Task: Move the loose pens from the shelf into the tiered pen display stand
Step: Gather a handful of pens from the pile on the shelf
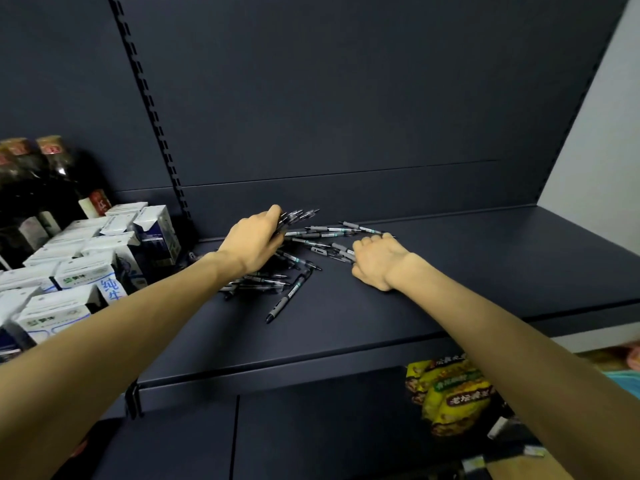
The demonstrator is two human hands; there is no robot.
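Several loose pens (pixel 313 237) with grey grips and dark barrels lie scattered on the dark shelf (pixel 485 265). My left hand (pixel 254 242) grips a bundle of pens (pixel 298 214) whose tips stick out past its fingers toward the back panel. My right hand (pixel 375 259) rests on the shelf at the pile's right side, its fingers curled round a few pens. One pen (pixel 289 295) lies apart, nearer the shelf's front. More pens (pixel 256 280) sit under my left wrist. No pen display stand is in view.
White and blue milk cartons (pixel 86 258) fill the shelf to the left, with dark bottles (pixel 45 174) behind them. Yellow snack packets (pixel 450 393) hang below at the right. A slotted upright (pixel 152 109) runs up the back panel.
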